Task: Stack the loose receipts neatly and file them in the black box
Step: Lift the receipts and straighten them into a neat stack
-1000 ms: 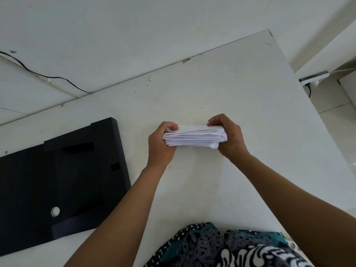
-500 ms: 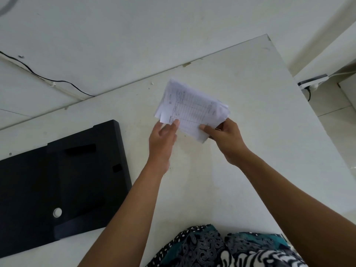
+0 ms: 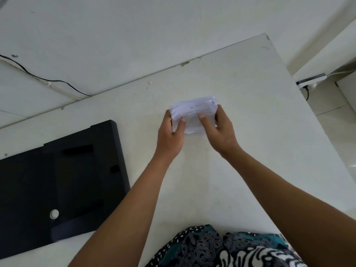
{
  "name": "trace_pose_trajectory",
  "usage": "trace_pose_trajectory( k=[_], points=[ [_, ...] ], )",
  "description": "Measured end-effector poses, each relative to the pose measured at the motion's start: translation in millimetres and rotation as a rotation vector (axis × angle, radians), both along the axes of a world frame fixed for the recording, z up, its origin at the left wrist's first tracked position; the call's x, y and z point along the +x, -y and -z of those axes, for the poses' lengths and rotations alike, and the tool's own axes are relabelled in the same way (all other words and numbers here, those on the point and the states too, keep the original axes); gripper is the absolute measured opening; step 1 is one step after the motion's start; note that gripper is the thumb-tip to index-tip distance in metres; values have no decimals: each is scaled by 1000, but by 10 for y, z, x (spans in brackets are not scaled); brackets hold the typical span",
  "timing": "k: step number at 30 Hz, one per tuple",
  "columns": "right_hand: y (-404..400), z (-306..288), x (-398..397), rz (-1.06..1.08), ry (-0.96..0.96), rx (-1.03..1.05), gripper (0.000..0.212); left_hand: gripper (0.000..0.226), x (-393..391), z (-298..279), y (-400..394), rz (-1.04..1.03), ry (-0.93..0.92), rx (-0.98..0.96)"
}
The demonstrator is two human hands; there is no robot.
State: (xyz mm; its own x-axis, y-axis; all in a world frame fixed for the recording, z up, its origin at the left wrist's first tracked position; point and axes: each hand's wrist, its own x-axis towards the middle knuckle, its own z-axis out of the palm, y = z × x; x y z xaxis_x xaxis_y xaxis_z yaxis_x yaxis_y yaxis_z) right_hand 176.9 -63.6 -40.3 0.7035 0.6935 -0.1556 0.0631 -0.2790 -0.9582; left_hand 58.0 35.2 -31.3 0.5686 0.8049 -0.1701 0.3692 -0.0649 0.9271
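- One bundle of thin white printed paper receipts [image 3: 193, 115], pinched between both hands a bit above centre of the shot, over the off-white bench [image 3: 250, 132]. Can't tell if its bottom edge touches the bench or sits just above it.
- Left hand [image 3: 170, 134] has its fingers [image 3: 182, 121] closed on the left end of the bundle, thumb on the printed face. Right hand [image 3: 221, 130] does the same on the right end, fingers wrapped round the far side. Both are holding the paper, nothing open.
- Bundle's long axis runs roughly 9 to 3 o'clock, tipped a little up toward 2. Edges look ragged at the top right, so I'd say the squaring-up isn't finished.
- One flat black rectangular box [image 3: 57, 180] with a small white round knob [image 3: 54, 213], lying on the bench at about 8 o'clock from the bundle, well apart. It looks shut, though I can't be sure.
- Left hand is the nearer one to the box, so my guess is the filing goes that way.
- Count: one bundle (sheets too many to count), one box, two hands.
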Motion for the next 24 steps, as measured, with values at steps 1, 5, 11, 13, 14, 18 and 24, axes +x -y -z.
trace_pose_trajectory(
  k=[1, 5, 11, 13, 14, 18, 24],
  points=[
    [-17, 31, -38, 18, 19, -22, 22, 28, 31, 5, 58, -40, 36, -38],
    [-71, 38, -120, 78, 81, 71, 12, 42, 173, -88, 206, -216, 160, -48],
    [-5, 205, -119, 10, 33, -23, 33, 51, 131, 40, 240, -248, 138, -125],
    [-40, 222, -136, 24, 51, -21, 30, 52, 142, 56, 251, -247, 103, -117],
    [-61, 228, -153, 30, 60, -17, 25, 49, 144, 66, 256, -249, 90, -102],
    [-44, 255, -136, 48, 74, -48, 14, 20, 93, 119, 204, -237, -7, 6],
    [-84, 133, -41, 90, 87, -5, 26, 25, 83, 84, 108, -275, -38, 84]
  ],
)
